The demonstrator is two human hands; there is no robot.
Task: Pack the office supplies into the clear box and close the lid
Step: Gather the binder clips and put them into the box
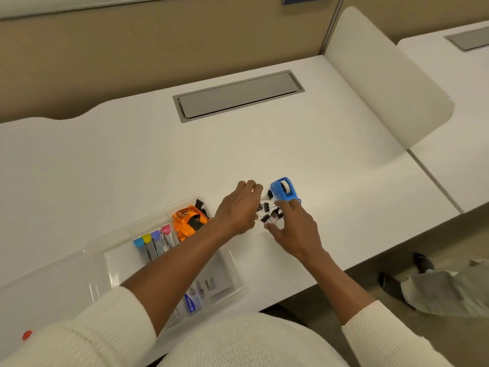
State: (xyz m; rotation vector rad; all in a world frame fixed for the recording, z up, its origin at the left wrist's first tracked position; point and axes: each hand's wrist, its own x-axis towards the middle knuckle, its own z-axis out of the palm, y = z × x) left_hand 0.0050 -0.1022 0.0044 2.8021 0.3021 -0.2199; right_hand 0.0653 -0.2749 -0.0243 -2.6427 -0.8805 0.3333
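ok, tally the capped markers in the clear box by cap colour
Markers in the clear box, by cap:
blue cap: 1
yellow cap: 1
purple cap: 1
pink cap: 1
Total: 4

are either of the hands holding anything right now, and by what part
Cannot tell. The left hand and right hand cup the binder clips on the desk; no grip shows.

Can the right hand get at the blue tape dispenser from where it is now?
Probably yes. The right hand sits just in front of the blue tape dispenser, with only small black binder clips lying beside its fingers. Nothing covers the dispenser, and the desk beyond it is bare.
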